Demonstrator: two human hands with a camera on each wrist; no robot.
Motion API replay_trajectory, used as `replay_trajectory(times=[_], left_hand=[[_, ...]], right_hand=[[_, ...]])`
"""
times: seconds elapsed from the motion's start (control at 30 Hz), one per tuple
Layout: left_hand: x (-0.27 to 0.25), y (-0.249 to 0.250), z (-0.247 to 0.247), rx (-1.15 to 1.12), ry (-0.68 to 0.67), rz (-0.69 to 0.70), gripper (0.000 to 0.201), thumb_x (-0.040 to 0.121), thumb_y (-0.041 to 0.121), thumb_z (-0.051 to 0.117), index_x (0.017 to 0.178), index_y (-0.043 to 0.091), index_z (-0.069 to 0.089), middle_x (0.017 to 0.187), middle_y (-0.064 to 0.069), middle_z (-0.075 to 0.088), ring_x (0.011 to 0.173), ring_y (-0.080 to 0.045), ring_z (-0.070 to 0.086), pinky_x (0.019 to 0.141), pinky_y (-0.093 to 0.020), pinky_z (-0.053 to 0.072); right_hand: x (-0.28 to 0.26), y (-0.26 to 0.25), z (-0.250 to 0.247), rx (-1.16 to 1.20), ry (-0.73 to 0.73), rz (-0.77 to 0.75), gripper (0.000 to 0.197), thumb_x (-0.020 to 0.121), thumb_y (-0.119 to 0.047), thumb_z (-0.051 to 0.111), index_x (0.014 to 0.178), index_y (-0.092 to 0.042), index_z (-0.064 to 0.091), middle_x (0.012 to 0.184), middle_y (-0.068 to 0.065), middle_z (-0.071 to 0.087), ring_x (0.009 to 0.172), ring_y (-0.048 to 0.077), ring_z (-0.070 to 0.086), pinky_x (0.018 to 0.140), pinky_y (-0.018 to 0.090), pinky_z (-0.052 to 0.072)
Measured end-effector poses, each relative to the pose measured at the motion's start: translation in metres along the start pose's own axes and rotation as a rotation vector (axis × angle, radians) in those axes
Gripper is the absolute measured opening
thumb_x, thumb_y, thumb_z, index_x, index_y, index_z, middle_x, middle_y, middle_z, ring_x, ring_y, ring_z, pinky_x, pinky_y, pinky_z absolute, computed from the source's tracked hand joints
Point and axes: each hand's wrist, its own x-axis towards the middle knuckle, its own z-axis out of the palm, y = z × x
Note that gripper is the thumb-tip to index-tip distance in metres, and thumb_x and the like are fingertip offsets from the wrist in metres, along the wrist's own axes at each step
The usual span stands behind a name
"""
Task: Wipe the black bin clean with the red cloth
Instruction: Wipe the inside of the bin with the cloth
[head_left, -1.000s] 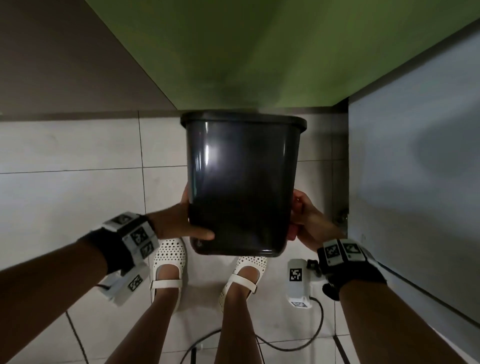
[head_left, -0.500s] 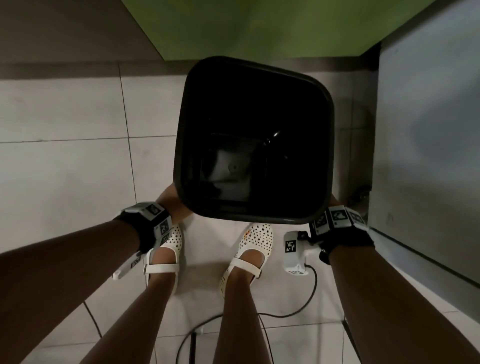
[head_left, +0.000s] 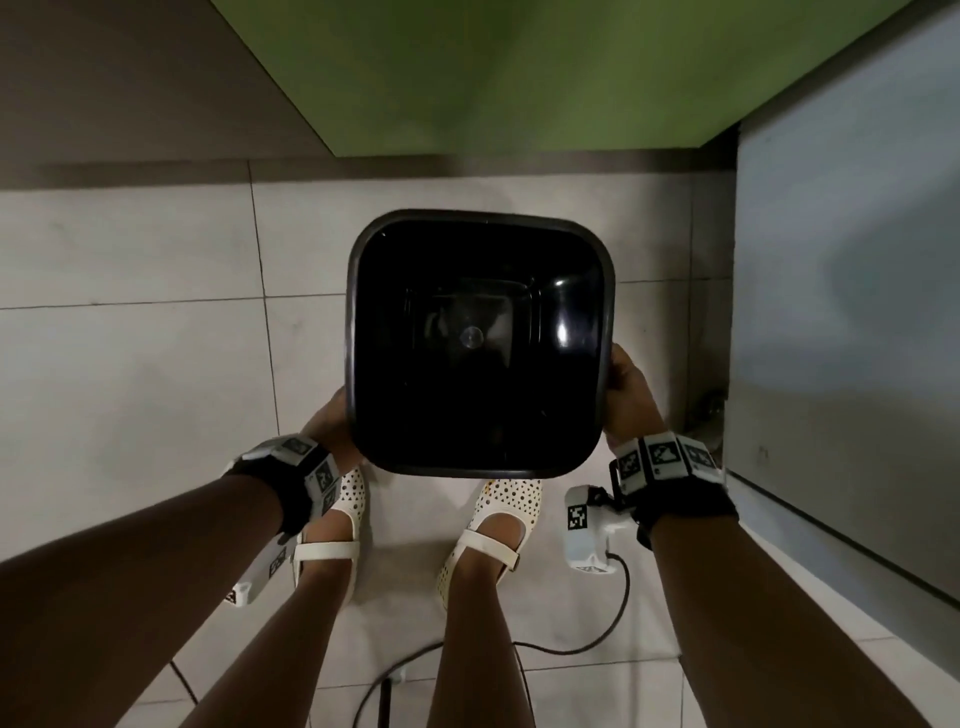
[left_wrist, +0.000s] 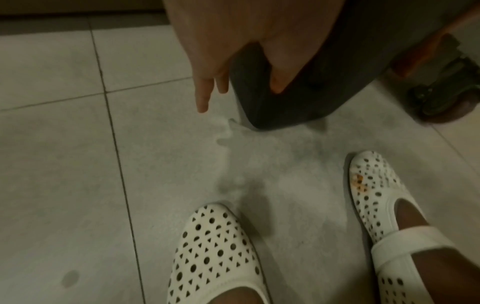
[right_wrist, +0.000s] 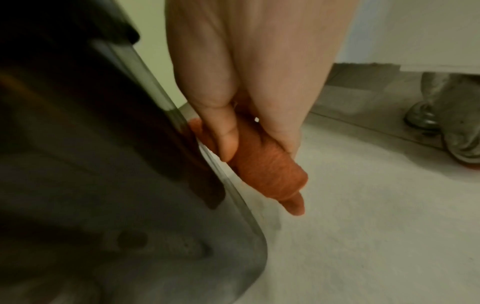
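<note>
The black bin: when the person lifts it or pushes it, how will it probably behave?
The black bin looks empty and thin-walled, so probably light. Its glossy walls could slip, though the red cloth under the right hand may help. The left hand steadies the other side.

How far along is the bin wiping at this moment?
Done: nothing shows how much has been wiped. In hand: both hands hold the black bin upright by its sides, mouth toward the head camera; the left hand lies against one wall, and the right hand grips the bunched red cloth beside the other. Left: the cloth is outside the bin, so any wiping inside remains.
</note>
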Motion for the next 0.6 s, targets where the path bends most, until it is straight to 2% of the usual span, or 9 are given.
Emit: replay_trajectory(times=[0.07, 0.13, 0.17, 0.23, 0.3, 0.37, 0.4, 0.47, 0.6], left_hand=[[-0.001, 0.004, -0.018, 0.093, 0.023, 0.102, 0.046, 0.094, 0.0, 0.035, 0.139, 0.006, 0.029, 0.146, -0.017, 0.036, 0.098, -0.006, 0.055, 0.086, -0.021, 0.051], [-0.005, 0.015, -0.032, 0.11, 0.062, 0.175, 0.056, 0.094, 0.013, 0.039, 0.146, 0.021, 0.018, 0.154, -0.007, 0.024, 0.127, -0.018, 0.045, 0.109, -0.037, 0.036], [-0.005, 0.024, -0.04, 0.205, 0.152, 0.223, 0.053, 0.095, 0.016, 0.04, 0.145, 0.022, 0.022, 0.154, -0.006, 0.025, 0.134, -0.021, 0.037, 0.112, -0.035, 0.029], [-0.011, 0.048, -0.049, 0.209, 0.312, 0.264, 0.041, 0.098, 0.023, 0.036, 0.138, 0.016, 0.037, 0.146, -0.007, 0.04, 0.135, -0.022, 0.037, 0.109, -0.029, 0.026], [-0.013, 0.073, -0.05, 0.078, 0.302, 0.308, 0.041, 0.098, 0.032, 0.033, 0.133, 0.015, 0.045, 0.139, -0.006, 0.049, 0.13, -0.018, 0.041, 0.105, -0.023, 0.026], [-0.008, 0.092, -0.046, 0.049, 0.234, 0.322, 0.042, 0.098, 0.034, 0.033, 0.133, 0.013, 0.043, 0.134, -0.006, 0.052, 0.124, -0.016, 0.045, 0.1, -0.021, 0.029], [-0.005, 0.099, -0.043, 0.066, 0.225, 0.327, 0.041, 0.098, 0.033, 0.032, 0.133, 0.012, 0.041, 0.132, -0.009, 0.053, 0.122, -0.019, 0.047, 0.097, -0.022, 0.03], [0.002, 0.105, -0.035, 0.052, 0.256, 0.351, 0.039, 0.099, 0.027, 0.03, 0.132, 0.009, 0.038, 0.128, -0.014, 0.053, 0.12, -0.024, 0.049, 0.092, -0.02, 0.031], [0.006, 0.099, -0.023, -0.016, 0.342, 0.437, 0.033, 0.1, 0.019, 0.028, 0.125, 0.003, 0.041, 0.11, -0.008, 0.056, 0.102, -0.018, 0.052, 0.077, -0.017, 0.034]], right_hand=[[-0.006, -0.013, -0.01, -0.038, 0.075, -0.01, 0.034, 0.084, 0.017, 0.037, 0.094, -0.012, 0.051, 0.076, 0.007, 0.055, 0.052, 0.009, 0.057, 0.043, 0.024, 0.047], [-0.005, -0.027, -0.02, -0.062, 0.186, -0.079, 0.037, 0.075, 0.017, 0.036, 0.083, -0.016, 0.048, 0.073, 0.013, 0.047, 0.052, 0.021, 0.051, 0.041, 0.024, 0.04], [-0.004, -0.036, -0.021, -0.072, 0.259, -0.128, 0.033, 0.073, 0.01, 0.041, 0.085, -0.019, 0.05, 0.075, 0.014, 0.047, 0.058, 0.025, 0.05, 0.045, 0.026, 0.042], [-0.004, -0.057, -0.017, -0.067, 0.359, -0.227, 0.036, 0.067, -0.001, 0.047, 0.094, -0.026, 0.052, 0.082, 0.012, 0.05, 0.069, 0.028, 0.048, 0.056, 0.038, 0.046], [-0.009, -0.083, 0.002, -0.141, 0.379, -0.382, 0.046, 0.07, -0.001, 0.049, 0.105, -0.031, 0.053, 0.099, 0.014, 0.055, 0.086, 0.03, 0.053, 0.078, 0.048, 0.048], [-0.011, -0.113, 0.035, -0.344, 0.317, -0.54, 0.052, 0.076, 0.004, 0.053, 0.118, -0.028, 0.052, 0.119, 0.01, 0.053, 0.109, 0.026, 0.053, 0.098, 0.038, 0.044], [-0.009, -0.123, 0.054, -0.457, 0.277, -0.648, 0.051, 0.077, 0.005, 0.054, 0.122, -0.02, 0.053, 0.123, 0.01, 0.052, 0.114, 0.027, 0.05, 0.101, 0.036, 0.04], [-0.003, -0.135, 0.094, -0.631, 0.164, -0.804, 0.048, 0.079, 0.0, 0.056, 0.126, -0.01, 0.053, 0.128, 0.015, 0.051, 0.116, 0.032, 0.047, 0.101, 0.041, 0.037], [0.01, -0.131, 0.139, -1.168, -0.074, -0.635, 0.064, 0.089, -0.031, 0.057, 0.145, -0.03, 0.025, 0.15, 0.007, 0.026, 0.128, 0.029, 0.028, 0.102, 0.04, 0.026]])
